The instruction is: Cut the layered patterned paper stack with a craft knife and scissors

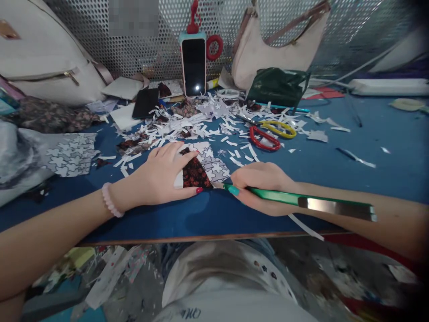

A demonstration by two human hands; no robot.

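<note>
My left hand (156, 174) lies flat on the blue table, fingers stretched, pressing down a small dark floral fabric piece (195, 173) with a white edge. Part of that piece is hidden under my fingers. Beside and behind it is a pale scrap with a star pattern (214, 163). My right hand (264, 185) is closed around a slim green tool with a shiny metal end, which looks like tweezers (278, 195). Its tip meets the right corner of the dark fabric, close to my left thumb.
Many white paper strips (197, 129) litter the table behind my hands. Scissors with red and yellow handles (264, 137) lie among them. A phone (194, 67) stands upright at the back, between a white bag (43, 53) and a pink handbag (275, 58). The table's front edge (201, 237) runs close below.
</note>
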